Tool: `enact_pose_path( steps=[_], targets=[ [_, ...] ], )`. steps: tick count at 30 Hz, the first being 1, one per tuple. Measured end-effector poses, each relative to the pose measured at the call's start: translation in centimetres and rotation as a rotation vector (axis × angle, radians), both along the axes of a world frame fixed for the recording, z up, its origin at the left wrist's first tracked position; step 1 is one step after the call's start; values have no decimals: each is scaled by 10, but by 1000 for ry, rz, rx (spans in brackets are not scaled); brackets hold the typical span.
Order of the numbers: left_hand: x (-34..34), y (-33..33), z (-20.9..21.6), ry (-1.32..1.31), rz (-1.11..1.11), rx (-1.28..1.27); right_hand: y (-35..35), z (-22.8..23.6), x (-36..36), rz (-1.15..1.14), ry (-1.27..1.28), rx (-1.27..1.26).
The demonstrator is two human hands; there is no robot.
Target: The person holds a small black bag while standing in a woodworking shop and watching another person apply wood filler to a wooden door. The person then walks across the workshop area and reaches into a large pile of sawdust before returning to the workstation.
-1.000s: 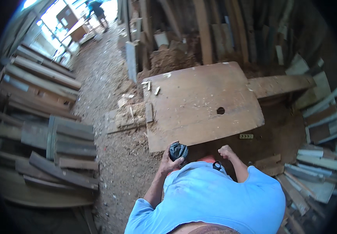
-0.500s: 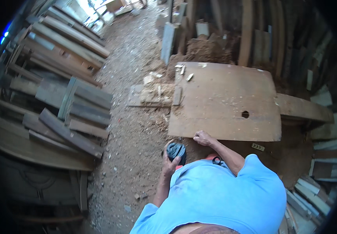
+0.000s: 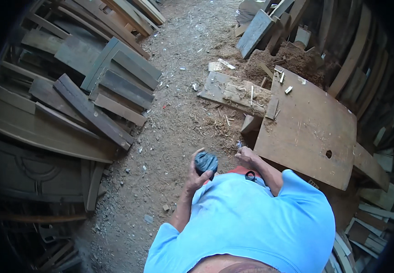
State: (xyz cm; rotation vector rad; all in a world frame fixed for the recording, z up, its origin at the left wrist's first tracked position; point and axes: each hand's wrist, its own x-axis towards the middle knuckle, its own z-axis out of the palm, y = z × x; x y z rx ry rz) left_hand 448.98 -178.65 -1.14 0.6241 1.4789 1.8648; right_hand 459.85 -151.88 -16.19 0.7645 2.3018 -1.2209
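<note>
My left hand [image 3: 193, 172] is wrapped round a dark blue-grey crumpled bundle [image 3: 206, 162], held in front of my body. Whether it is plastic or cloth, I cannot tell. My right hand [image 3: 248, 158] is closed, close to the left corner of a worn wooden board [image 3: 306, 132] with a dark hole in it. A small bluish-white bit [image 3: 239, 144] shows by the fingertips; what it is, and whether the fingers grip it, is unclear. A dark loop [image 3: 250, 176] lies at my waist, beside the right forearm.
Stacked planks and panels [image 3: 92, 109] line the left side. A shaving-covered plank [image 3: 235, 93] juts left from the board, beside a sawdust heap [image 3: 292, 61]. Timber [image 3: 361, 54] leans at the right. Wood chips litter the dirt floor [image 3: 160, 132].
The view has turned left, so the board now sits further right and tilted. My right hand has come away from the board's near edge; the left still holds the bundle.
</note>
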Motion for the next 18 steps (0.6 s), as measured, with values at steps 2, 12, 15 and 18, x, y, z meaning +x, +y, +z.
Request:
enact_pose_path(
  steps=[2,12,15,18],
  targets=[
    [-38,-22,6,8,58,-51,6,-37,-24,22,-30,47],
    [-180,-59,5,38,293,-97,8,-104,-104,127,-149,87],
    [-228,-41,9,-14,266,-55,15,-119,-147,126,-175,89],
    [-291,-23,12,13,263,-77,24,-132,-212,144,-162,74]
  ],
)
